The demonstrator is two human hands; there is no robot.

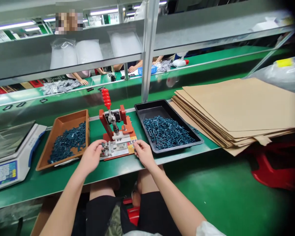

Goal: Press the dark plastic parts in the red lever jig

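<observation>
A hand-lever press with a red ribbed handle stands on the green bench in front of me, its lever upright. At the left side of its metal fixture, my left hand has thumb and fingers pinched together. My right hand is pinched too, beside the fixture's right edge. Whatever either hand holds is too small or hidden to tell. To the left, an orange-brown tray holds small dark blue pieces. On the right, a black tray holds many thin dark blue pieces.
A weighing scale sits at the far left. Stacked brown cardboard sheets overhang the bench at right. A metal post rises behind the press, below a shelf with plastic bags. Co-workers' hands show across the line.
</observation>
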